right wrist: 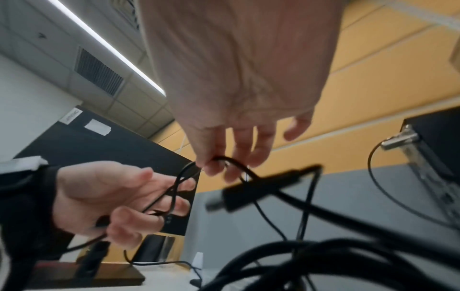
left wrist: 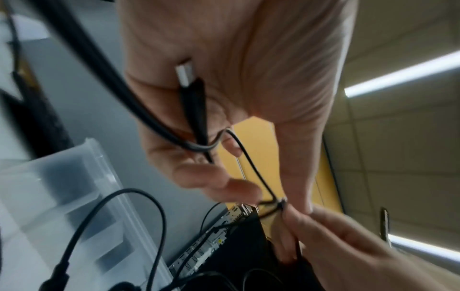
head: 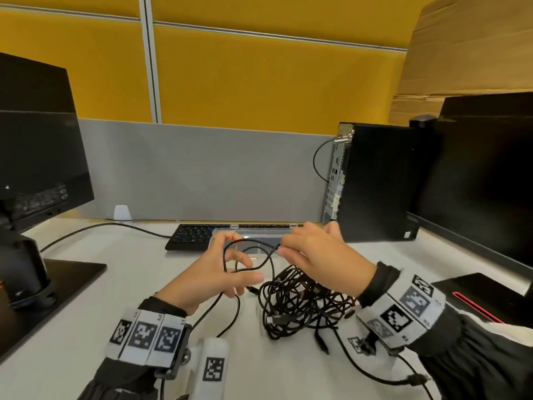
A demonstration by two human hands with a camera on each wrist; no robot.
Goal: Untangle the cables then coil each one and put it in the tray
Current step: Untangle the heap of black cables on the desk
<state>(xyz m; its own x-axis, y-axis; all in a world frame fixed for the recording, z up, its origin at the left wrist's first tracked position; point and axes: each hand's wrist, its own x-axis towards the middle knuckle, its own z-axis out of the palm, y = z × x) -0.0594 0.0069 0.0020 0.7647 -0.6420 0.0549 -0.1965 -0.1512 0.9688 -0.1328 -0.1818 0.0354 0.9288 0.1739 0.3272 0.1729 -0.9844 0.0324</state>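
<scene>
A tangle of black cables [head: 297, 304] lies on the white desk just under my right wrist. One thin black cable [head: 248, 255] rises from it in a loop between both hands. My left hand [head: 242, 274] grips this cable, fingers curled round its strands; in the left wrist view its USB plug [left wrist: 185, 72] lies across the palm. My right hand [head: 284, 246] pinches the same cable [right wrist: 236, 165] between thumb and fingertips, a little right of the left hand. The clear plastic tray [head: 219, 236] sits just behind the hands, partly hidden by them.
A black keyboard [head: 193, 235] lies behind the tray. A PC tower [head: 375, 183] and a monitor [head: 478, 183] stand at the right, and another monitor [head: 37, 154] with its flat base [head: 66, 281] at the left. Loose cable ends [head: 323, 343] trail toward the front edge.
</scene>
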